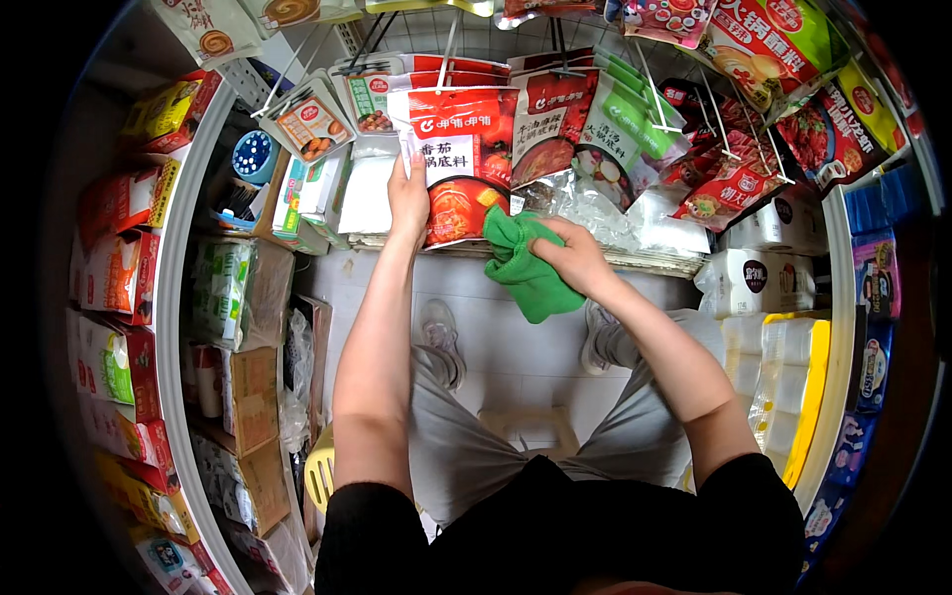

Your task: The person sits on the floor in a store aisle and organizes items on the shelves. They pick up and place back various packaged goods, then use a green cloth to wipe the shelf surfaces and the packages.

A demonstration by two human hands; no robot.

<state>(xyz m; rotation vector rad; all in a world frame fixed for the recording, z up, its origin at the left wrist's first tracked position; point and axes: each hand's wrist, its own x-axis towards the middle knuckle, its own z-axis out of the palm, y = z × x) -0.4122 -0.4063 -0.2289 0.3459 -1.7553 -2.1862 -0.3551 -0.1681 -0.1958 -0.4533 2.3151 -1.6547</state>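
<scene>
A red and white hot pot seasoning pouch (465,167) hangs at the front of a metal display hook (448,52). My left hand (409,197) grips its left edge, thumb on the front. Bunched in my right hand (571,253) is a green cloth (528,268), whose upper end meets the pouch's lower right corner. Similar red pouches hang behind this one, partly hidden by it. Just to the right hang a dark red pouch (552,126) and a green and white pouch (611,134).
Toilet paper packs (755,282) and a yellow-edged clear plastic pack (777,394) stand at right. Cardboard boxes (253,398) and a blue cup (253,160) line the left side. Shelves with packaged goods curve along both sides. A stool (532,424) is between my legs.
</scene>
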